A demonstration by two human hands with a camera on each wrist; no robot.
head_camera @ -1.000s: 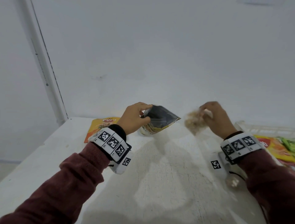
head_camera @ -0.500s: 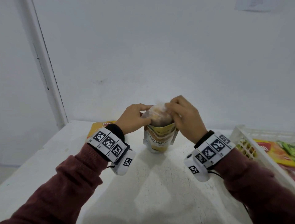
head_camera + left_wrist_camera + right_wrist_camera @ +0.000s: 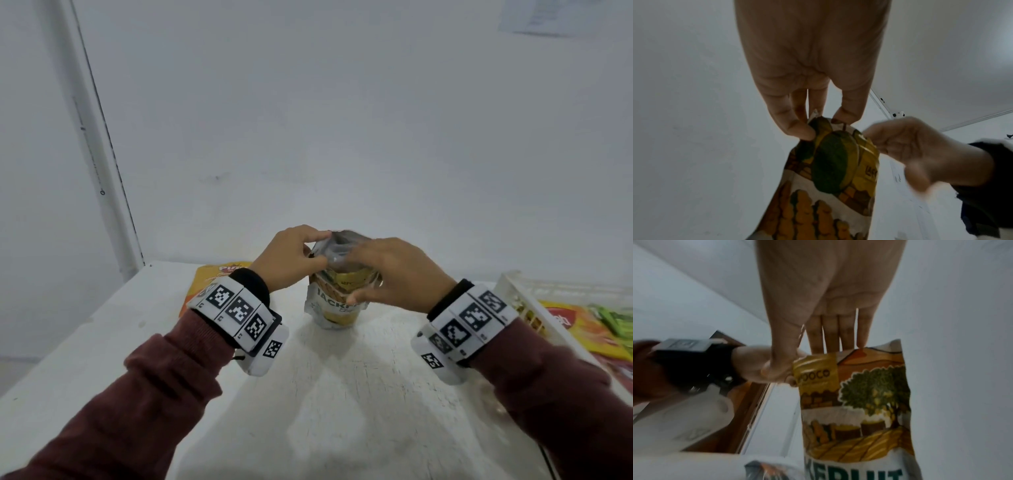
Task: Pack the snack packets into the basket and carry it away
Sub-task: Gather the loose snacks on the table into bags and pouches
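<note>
A yellow-and-white snack pouch (image 3: 337, 301) stands upright on the white table (image 3: 342, 394), roughly midway between the two wrists; its mouth is at the top, silvery inside. The left hand (image 3: 291, 257) pinches the left corner of the pouch's top edge between thumb and fingers; the left wrist view confirms this pinch, fingertips (image 3: 803, 129) closed on the printed film. The right hand (image 3: 394, 274) is at the right side of the pouch top, thumb low on the front face and fingers over the mouth; in the right wrist view the fingers (image 3: 830, 337) run straight down behind the top edge while the thumb presses the yellow label, so the hand grasps the pouch. A white basket (image 3: 513, 291) sits at the table's right edge, well apart from the pouch; orange and green packets (image 3: 582, 325) lie inside it. One orange packet (image 3: 212, 277) lies flat on the table behind the left wrist.
</note>
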